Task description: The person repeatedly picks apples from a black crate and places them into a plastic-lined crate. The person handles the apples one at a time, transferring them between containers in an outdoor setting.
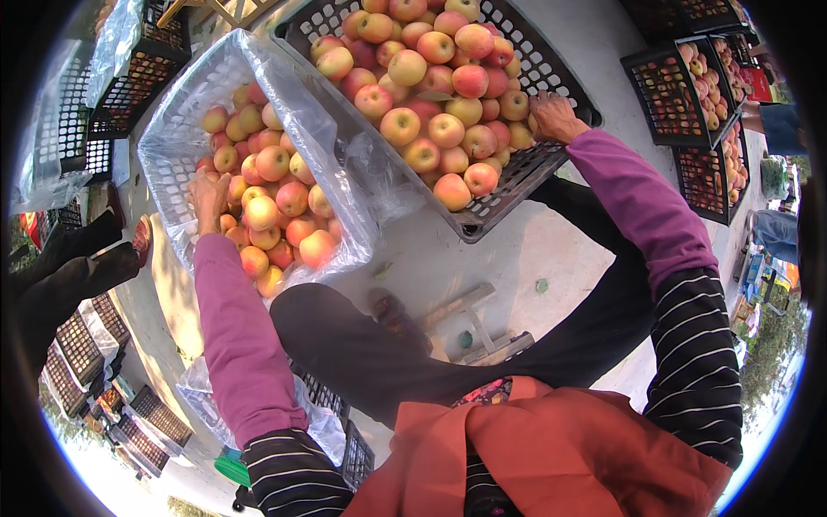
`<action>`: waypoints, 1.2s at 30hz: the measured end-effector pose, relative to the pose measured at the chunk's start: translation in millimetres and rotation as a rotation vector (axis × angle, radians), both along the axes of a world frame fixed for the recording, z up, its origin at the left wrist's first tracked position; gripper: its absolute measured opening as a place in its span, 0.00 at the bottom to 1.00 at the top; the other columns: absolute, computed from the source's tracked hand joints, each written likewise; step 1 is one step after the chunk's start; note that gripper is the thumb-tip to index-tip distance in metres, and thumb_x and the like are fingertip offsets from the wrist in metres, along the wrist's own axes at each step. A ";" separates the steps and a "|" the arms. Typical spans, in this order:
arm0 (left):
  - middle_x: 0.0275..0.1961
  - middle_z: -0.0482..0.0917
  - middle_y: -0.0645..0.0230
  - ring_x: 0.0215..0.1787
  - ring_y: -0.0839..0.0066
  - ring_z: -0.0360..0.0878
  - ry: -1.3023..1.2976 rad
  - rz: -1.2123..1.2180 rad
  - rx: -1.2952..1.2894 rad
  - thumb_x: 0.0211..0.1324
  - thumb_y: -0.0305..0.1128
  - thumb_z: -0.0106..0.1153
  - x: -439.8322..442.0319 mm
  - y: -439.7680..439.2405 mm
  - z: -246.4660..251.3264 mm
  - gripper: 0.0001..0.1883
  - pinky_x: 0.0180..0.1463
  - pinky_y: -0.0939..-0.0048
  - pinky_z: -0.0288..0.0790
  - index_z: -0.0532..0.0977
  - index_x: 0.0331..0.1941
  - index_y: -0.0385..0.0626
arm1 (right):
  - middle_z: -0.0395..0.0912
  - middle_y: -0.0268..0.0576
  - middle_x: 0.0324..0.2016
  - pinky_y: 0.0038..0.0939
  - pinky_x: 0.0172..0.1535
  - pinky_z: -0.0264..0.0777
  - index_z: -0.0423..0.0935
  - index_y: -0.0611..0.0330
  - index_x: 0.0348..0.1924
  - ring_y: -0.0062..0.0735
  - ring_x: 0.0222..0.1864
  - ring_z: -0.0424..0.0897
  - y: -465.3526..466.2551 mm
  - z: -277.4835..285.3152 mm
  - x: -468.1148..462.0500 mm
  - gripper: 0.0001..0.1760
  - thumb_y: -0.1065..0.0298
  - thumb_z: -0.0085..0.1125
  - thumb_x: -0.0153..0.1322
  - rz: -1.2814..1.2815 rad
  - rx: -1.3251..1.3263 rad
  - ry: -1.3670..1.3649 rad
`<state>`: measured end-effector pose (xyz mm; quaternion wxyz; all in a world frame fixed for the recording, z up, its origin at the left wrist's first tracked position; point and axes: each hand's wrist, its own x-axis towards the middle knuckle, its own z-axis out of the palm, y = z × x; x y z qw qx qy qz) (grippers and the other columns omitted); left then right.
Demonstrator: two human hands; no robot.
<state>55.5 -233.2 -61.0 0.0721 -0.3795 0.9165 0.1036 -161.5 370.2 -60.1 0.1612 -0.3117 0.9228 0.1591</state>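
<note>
Two crates of red-yellow apples stand before me. My left hand (pixel 210 196) reaches into the plastic-lined crate (pixel 169 139), at the left edge of its apples (pixel 272 163). Its fingertips are partly hidden, and whether it grips an apple is unclear. To the right is a dark plastic crate (pixel 539 52) heaped with apples (pixel 446 131). At that crate's right side, my right hand (pixel 554 116) rests with curled fingers against an apple near the rim; its grip is not clear. Clear plastic film (pixel 378 171) lies between the crates.
Stacked apple crates (pixel 660 100) stand at the far right, and more crates (pixel 139 87) at the upper left. Another person's legs (pixel 84 258) are at the left. A low wooden frame (pixel 475 320) lies between my legs. Behind my left arm are film and a crate (pixel 356 455).
</note>
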 end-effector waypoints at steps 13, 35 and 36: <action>0.66 0.64 0.48 0.67 0.55 0.66 0.508 -0.371 1.471 0.47 0.44 0.73 -30.6 331.5 125.8 0.48 0.66 0.60 0.66 0.57 0.69 0.42 | 0.75 0.35 0.20 0.18 0.13 0.55 0.71 0.56 0.48 0.17 0.14 0.68 -65.6 114.9 44.6 0.31 0.35 0.41 0.74 -0.888 -0.859 -1.341; 0.43 0.80 0.54 0.36 0.63 0.82 0.995 0.436 2.067 0.63 0.60 0.53 -49.3 242.8 79.5 0.30 0.30 0.72 0.79 0.72 0.49 0.40 | 0.80 0.51 0.38 0.50 0.41 0.71 0.67 0.56 0.56 0.54 0.41 0.80 -124.8 34.1 69.0 0.33 0.58 0.69 0.60 0.166 -0.383 -0.066; 0.44 0.80 0.54 0.37 0.62 0.82 1.006 0.423 2.067 0.63 0.58 0.53 -50.9 246.6 76.8 0.29 0.32 0.70 0.79 0.71 0.50 0.41 | 0.79 0.52 0.39 0.50 0.41 0.71 0.68 0.56 0.55 0.53 0.43 0.79 -130.4 32.2 68.7 0.33 0.58 0.69 0.60 0.107 -0.321 -0.124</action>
